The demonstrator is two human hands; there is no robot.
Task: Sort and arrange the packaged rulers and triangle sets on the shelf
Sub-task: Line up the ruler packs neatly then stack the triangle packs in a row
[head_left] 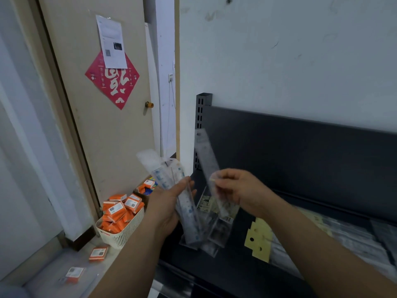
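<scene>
My left hand (pixel 166 206) grips a bundle of clear packaged rulers (pixel 163 175) that fans upward to the left and down past the palm. My right hand (pixel 238 188) pinches a single clear packaged ruler (pixel 206 153), tilted up to the left, above the black shelf (pixel 236 261). On the shelf below my hands lie more clear packets (pixel 217 231). A packet with a yellow card header (pixel 258 239) lies to the right, beside a row of packaged sets (pixel 352 241) that is blurred.
A white basket (pixel 126 231) heaped with orange boxes stands on the floor left of the shelf, with loose orange boxes (pixel 98 253) in front of it. A beige door (pixel 103 104) with a red paper square is behind. The shelf's dark back panel (pixel 300 147) rises at the right.
</scene>
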